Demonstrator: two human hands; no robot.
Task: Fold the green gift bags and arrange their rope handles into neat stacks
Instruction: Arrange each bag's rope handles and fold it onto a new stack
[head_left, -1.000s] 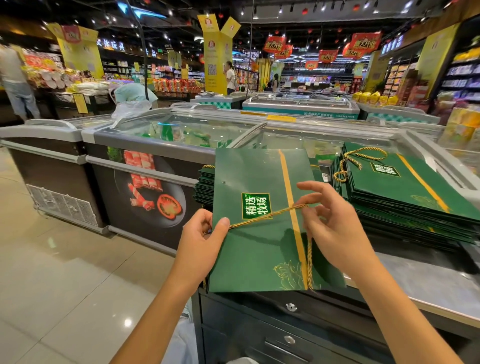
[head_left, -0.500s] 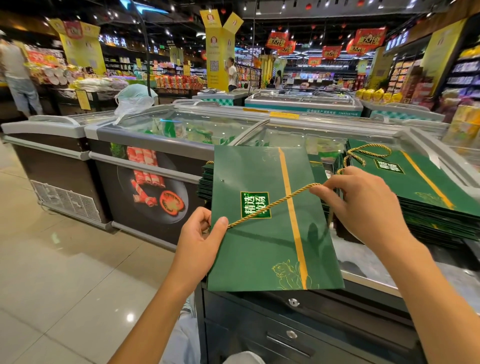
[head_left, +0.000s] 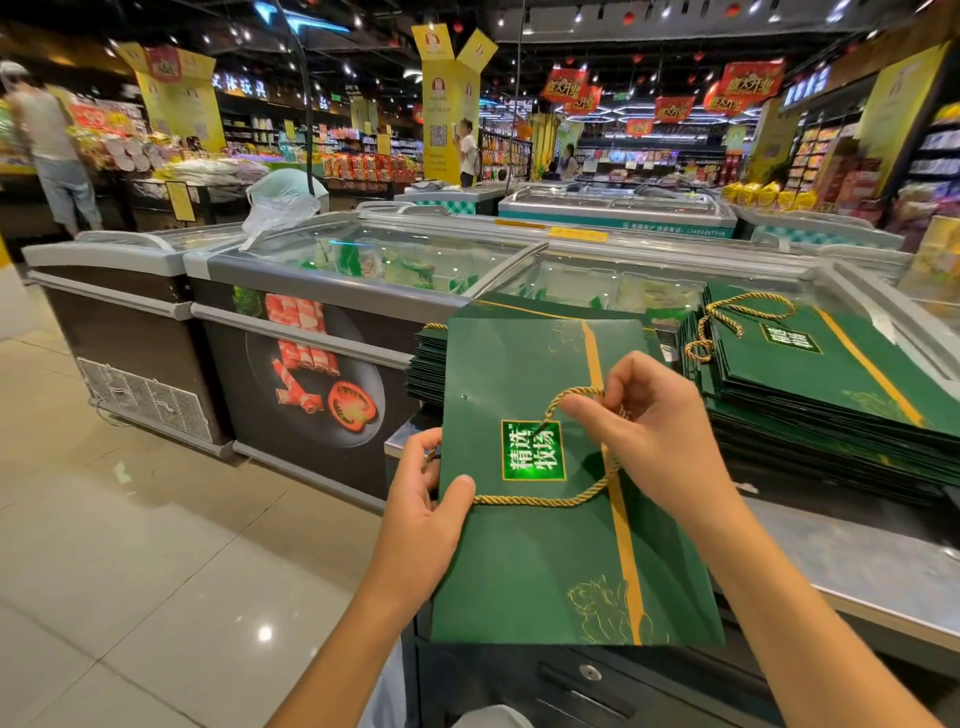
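Note:
A flat green gift bag (head_left: 524, 561) with a gold stripe and a shiny label is held in front of me over a metal counter. My left hand (head_left: 423, 512) grips its left edge, the thumb pressing the gold rope handle (head_left: 550, 500) onto the bag's face. My right hand (head_left: 652, 434) pinches the rope's loop above the label, so the rope curls back across the bag. Behind the bag lies a stack of flat green bags (head_left: 426, 364). A second, larger stack (head_left: 831, 395) sits at the right with a gold rope (head_left: 727, 322) coiled on top.
The stainless counter (head_left: 857, 577) with drawers below stands before me. Glass-lidded chest freezers (head_left: 332, 270) run across the back and left. A tiled aisle (head_left: 130, 545) lies to my left. Shoppers stand among distant shelves.
My right hand has come back from the upper right to the middle of the bag, folding the stretched rope into a loop above the label. The left hand kept its grip.

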